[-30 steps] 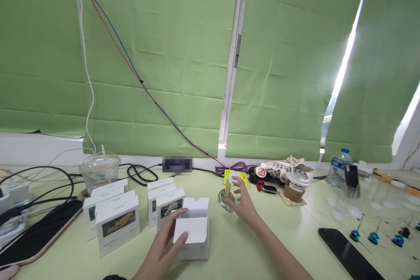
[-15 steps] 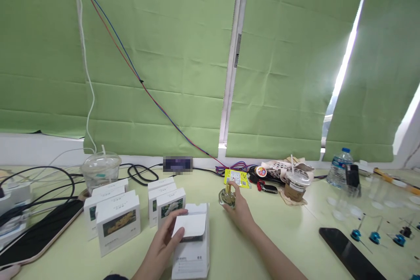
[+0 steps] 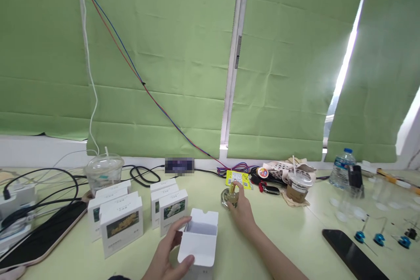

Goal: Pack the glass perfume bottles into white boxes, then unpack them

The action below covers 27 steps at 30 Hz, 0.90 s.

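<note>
My left hand (image 3: 170, 251) grips a small white cardboard box (image 3: 200, 245) at its left side, with the thumb on the front flap. The box's top stands open and shows its pale inside. My right hand (image 3: 243, 210) holds a round glass perfume bottle (image 3: 233, 197) by its gold cap, the index finger over the top. The bottle tilts slightly on the table, right of the box and apart from it. Left of my left hand stand several closed white boxes in two rows, the nearest a box with a white flower picture (image 3: 173, 212) and one with a yellow flower picture (image 3: 121, 227).
A phone (image 3: 354, 251) lies at the right, near small blue parts with wires (image 3: 379, 239). Behind are a yellow packet (image 3: 239, 178), a coffee cup (image 3: 298, 188), and a water bottle (image 3: 341, 170). Far left, cables and a larger phone (image 3: 42, 236) lie beside a plastic cup (image 3: 103, 173).
The box in my left hand has tipped and its front flap swung down, so its opening now shows. My right hand stays on the bottle, which leans slightly more.
</note>
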Motion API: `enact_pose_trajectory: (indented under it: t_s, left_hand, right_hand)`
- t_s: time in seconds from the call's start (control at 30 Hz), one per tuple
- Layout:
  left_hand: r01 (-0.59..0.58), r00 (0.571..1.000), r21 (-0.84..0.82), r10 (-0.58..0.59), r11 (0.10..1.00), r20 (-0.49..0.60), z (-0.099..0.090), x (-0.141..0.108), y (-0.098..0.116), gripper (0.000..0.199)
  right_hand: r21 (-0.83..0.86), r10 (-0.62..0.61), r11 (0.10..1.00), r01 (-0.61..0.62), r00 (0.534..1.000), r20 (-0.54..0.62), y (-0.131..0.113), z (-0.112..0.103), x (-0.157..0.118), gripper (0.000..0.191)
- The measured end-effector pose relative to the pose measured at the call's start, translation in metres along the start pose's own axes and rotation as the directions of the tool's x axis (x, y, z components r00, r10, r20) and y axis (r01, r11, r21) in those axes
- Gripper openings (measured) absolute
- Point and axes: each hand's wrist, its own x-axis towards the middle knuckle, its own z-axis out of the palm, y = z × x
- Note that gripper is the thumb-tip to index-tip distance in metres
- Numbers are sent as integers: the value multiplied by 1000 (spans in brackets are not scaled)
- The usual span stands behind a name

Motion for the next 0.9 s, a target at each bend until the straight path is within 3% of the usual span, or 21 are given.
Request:
enact_pose_trajectory:
  t_s: [0.1,0.2,0.3,0.37,0.47,0.63,0.77,0.9]
  left_hand:
    - [-3,1000,-16,3,1000,26,0,0,-3,60]
    - [-14,999,-11,14,1000,37,-1,-1,-7,61]
    - [-26,998,11,26,1000,62,-4,-2,-13,63]
    - [-31,995,22,29,999,99,-6,-3,-16,64]
    - [-19,996,-5,19,1000,92,-5,-5,-18,65]
    - [20,998,-48,-17,999,56,-1,-3,-12,66]
    - [49,996,-69,-43,996,83,-2,0,-4,73]
    - [32,997,-58,-27,998,77,-5,1,-5,73]
  right_hand:
    - [160,-25,987,33,998,-56,-27,-10,1,59]
    - [478,-20,876,66,995,-100,-68,-23,-5,64]
    - [660,-72,750,51,997,5,-108,-32,-19,73]
    - [675,-157,737,31,979,128,-123,-35,-29,73]
    - [576,-284,810,105,930,231,-128,-33,-39,65]
    - [437,-407,859,266,873,268,-114,-30,-38,63]
    - [419,-377,878,231,873,308,-111,-31,-34,63]
    - [520,-275,850,80,910,310,-115,-35,-32,63]
